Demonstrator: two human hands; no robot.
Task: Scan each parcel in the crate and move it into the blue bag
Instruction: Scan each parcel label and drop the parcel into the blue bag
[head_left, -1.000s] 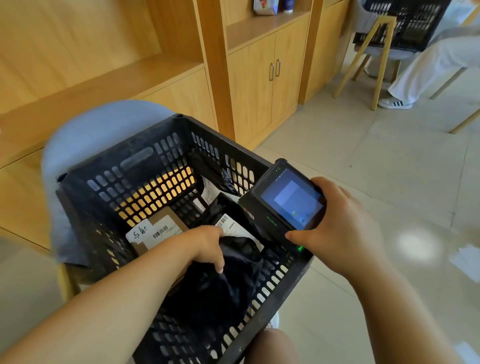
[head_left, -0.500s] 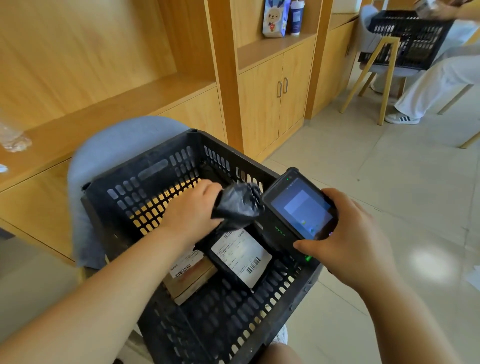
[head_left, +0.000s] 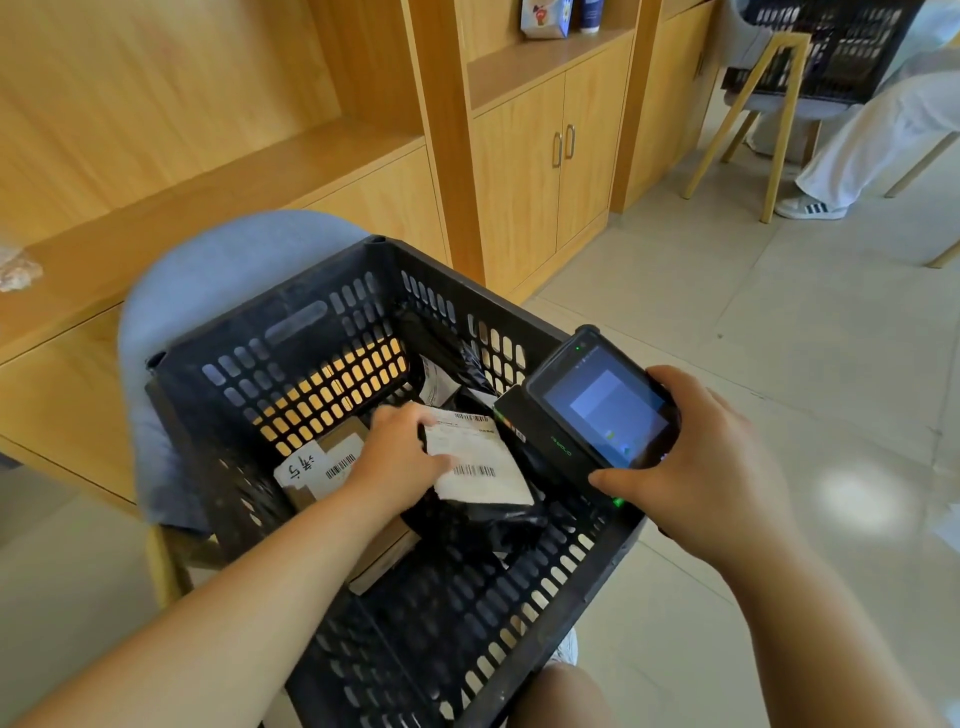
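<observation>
I'm seeing my left hand (head_left: 395, 457) pinching the parcel (head_left: 498, 519), a crumpled black plastic bag with a white barcode label (head_left: 483, 483), thumb lying across it, inside the black crate (head_left: 311, 332). My right hand (head_left: 711, 467) is gripping the scanner (head_left: 602, 405) at the crate's right rim.

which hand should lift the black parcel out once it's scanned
Left. The left hand grips the parcel in the crate; the right hand is busy holding the scanner.
</observation>
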